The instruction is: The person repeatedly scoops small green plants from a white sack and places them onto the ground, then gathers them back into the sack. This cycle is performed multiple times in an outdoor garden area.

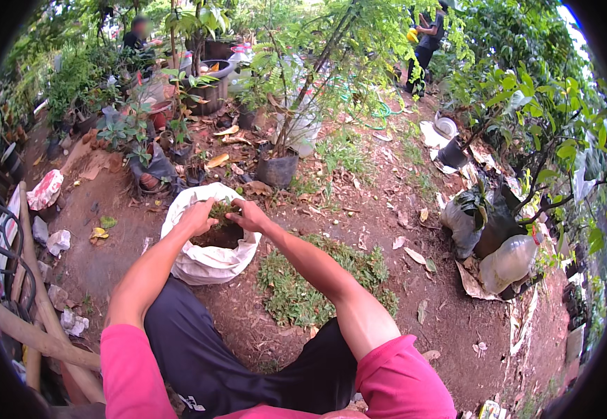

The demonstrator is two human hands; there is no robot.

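A white woven sack (217, 264) with its rim rolled down stands on the ground before me, dark soil (225, 236) visible inside. My left hand (198, 216) reaches over its left side, fingertips at small green plants (220, 210) in the sack. From the right, my right hand (247, 215) touches the same plants, its fingers bent. Whether either hand grips a stem cannot be told. A low heap of green plants (298, 293) lies on the soil to the right of the sack, under my right forearm.
A potted small tree (277, 170) stands just beyond the sack. Wooden poles (47, 298) and stones (59, 242) lie at left. Filled plastic bags (507, 262) sit at right. Farther back are a large pot (211, 94), a green hose (382, 111) and two people (424, 50) (137, 42).
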